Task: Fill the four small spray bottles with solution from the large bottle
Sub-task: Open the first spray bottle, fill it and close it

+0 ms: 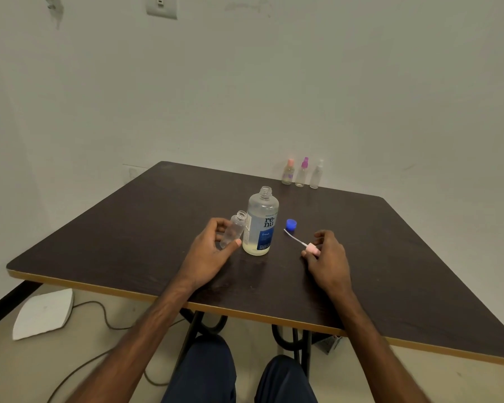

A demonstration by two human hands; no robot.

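left hand (213, 245) grasps the light, uncapped small bottle (232, 229) at mid-body; right hand (326, 254) pinches its pink spray head (312, 249).

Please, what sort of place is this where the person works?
Probably a plain indoor workroom or spare room: a dark brown table with a pale edge stands by a bare, scuffed white wall with a white switch plate, and a grey cable lies loose on the floor.

Left hand (208, 251) grips an uncapped small bottle (233, 229) beside the large bottle (260, 225) — right hand (329, 258) pinches its sprayer (310, 249).
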